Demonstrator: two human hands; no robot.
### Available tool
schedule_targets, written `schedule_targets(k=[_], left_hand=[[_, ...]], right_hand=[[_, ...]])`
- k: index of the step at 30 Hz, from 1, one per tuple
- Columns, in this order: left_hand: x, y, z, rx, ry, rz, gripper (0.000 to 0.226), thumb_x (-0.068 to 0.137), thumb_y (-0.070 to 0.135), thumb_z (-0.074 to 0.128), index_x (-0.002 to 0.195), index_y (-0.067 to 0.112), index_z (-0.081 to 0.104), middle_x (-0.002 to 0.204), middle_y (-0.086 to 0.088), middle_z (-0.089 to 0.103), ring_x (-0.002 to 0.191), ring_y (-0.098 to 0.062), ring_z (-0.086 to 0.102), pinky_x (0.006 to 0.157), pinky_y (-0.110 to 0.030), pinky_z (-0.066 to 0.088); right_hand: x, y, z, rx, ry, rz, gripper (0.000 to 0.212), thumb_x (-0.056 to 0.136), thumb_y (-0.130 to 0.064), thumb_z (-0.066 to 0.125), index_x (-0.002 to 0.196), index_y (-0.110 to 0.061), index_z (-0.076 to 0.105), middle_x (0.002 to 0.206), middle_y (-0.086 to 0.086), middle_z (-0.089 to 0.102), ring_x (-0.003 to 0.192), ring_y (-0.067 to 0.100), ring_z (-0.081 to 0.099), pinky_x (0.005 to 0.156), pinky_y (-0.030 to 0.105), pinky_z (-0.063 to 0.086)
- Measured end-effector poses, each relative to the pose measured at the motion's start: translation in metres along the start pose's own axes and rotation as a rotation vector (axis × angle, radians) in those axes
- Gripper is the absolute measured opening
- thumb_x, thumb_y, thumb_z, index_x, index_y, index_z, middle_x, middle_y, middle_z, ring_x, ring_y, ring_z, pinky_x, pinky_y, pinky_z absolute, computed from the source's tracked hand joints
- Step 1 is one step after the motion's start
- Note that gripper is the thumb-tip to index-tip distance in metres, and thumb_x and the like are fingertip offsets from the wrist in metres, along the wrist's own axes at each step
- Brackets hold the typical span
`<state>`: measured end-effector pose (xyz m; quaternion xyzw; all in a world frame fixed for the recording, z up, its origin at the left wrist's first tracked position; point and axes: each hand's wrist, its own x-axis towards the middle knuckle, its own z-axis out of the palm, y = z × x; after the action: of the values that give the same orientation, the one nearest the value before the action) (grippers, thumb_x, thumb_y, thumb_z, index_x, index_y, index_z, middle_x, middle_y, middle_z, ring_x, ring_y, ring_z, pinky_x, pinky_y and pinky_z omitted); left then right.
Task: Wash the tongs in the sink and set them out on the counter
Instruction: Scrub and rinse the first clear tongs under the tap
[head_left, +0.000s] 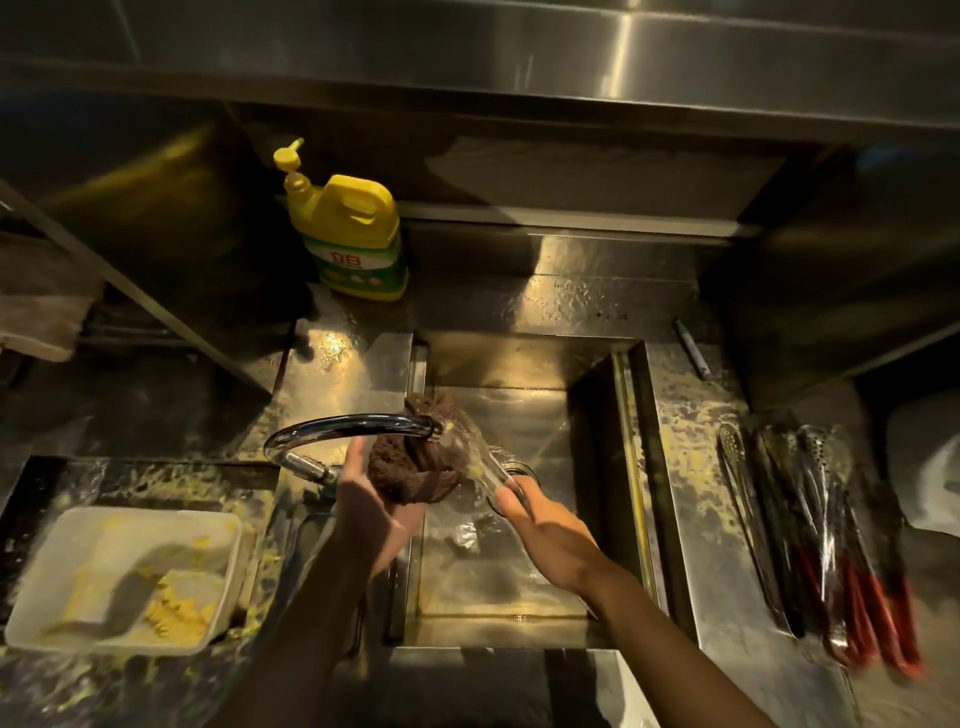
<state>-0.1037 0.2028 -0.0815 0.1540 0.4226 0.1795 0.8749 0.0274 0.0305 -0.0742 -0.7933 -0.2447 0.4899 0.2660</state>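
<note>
Over the sink (483, 587), the left hand (371, 506) is cupping a dark brown cloth (415, 467), its fingers curling up around the wad just under the spout of the curved tap (353, 425). The right hand (545, 535) is gripping 1 pair of tongs (493, 467) by the near end, with fingers and thumb closing round it. The tongs are pointing up and left into the cloth, and motion blur is hiding whether their 2 arms are squeezed together. Water is lying on the sink floor.

On the desk (691, 467) to the right of the sink, a pile of tongs (810, 530) with red handles is lying lengthwise, handles toward the person; blur is making them impossible to count. To the left of the sink, a white tray (67, 571) smeared with yellow residue is sitting on the spattered desk. A yellow detergent bottle (353, 234) is standing upright at the back, behind the tap.
</note>
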Motion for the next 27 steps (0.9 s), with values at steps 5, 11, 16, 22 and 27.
schedule_targets(k=[5, 11, 16, 22, 27], left_hand=[[0.009, -0.017, 0.009, 0.290, 0.081, -0.017, 0.062, 0.087, 0.043, 0.059, 0.135, 0.006, 0.049, 0.132, -0.021, 0.062, 0.120, -0.036, 0.061, 0.097, -0.048, 0.050], [0.026, -0.030, 0.037, 0.547, 0.485, 0.272, 0.025, 0.084, 0.041, 0.076, 0.096, 0.022, 0.064, 0.091, 0.002, 0.070, 0.092, -0.020, 0.068, 0.088, -0.036, 0.053], [0.020, -0.041, 0.033, 0.452, 0.196, 0.126, 0.028, 0.086, 0.033, 0.074, 0.105, 0.018, 0.062, 0.095, -0.005, 0.076, 0.094, -0.026, 0.072, 0.084, -0.037, 0.056], [0.027, -0.029, 0.041, 0.229, 0.490, 0.134, 0.053, 0.083, 0.034, 0.078, 0.123, 0.010, 0.054, 0.114, -0.009, 0.063, 0.110, -0.032, 0.064, 0.088, -0.044, 0.055], [0.027, -0.027, 0.037, 0.585, 0.389, 0.279, 0.031, 0.075, 0.041, 0.082, 0.090, 0.021, 0.063, 0.096, -0.003, 0.072, 0.095, -0.022, 0.069, 0.086, -0.036, 0.057]], right_hand=[[0.009, -0.012, 0.021, 0.113, -0.067, 0.036, 0.053, 0.090, -0.081, 0.026, 0.128, -0.050, 0.046, 0.131, -0.011, 0.058, 0.117, 0.014, 0.053, 0.099, 0.039, 0.041], [0.013, -0.011, 0.047, 0.014, 0.116, 0.082, 0.067, 0.087, -0.083, 0.020, 0.137, -0.043, 0.042, 0.133, 0.001, 0.062, 0.118, 0.023, 0.059, 0.098, 0.041, 0.044], [0.017, -0.019, 0.036, 0.010, 0.160, 0.059, 0.054, 0.094, -0.074, 0.026, 0.132, -0.041, 0.046, 0.113, 0.000, 0.071, 0.103, 0.022, 0.065, 0.096, 0.041, 0.048], [0.023, -0.014, 0.001, -0.283, 0.129, 0.001, 0.072, 0.089, -0.081, 0.029, 0.142, -0.035, 0.041, 0.131, 0.000, 0.066, 0.112, 0.024, 0.064, 0.094, 0.036, 0.048], [0.023, -0.008, -0.009, -0.376, 0.047, 0.011, 0.079, 0.088, -0.084, 0.024, 0.149, -0.035, 0.035, 0.143, 0.002, 0.058, 0.125, 0.026, 0.058, 0.103, 0.038, 0.042]])
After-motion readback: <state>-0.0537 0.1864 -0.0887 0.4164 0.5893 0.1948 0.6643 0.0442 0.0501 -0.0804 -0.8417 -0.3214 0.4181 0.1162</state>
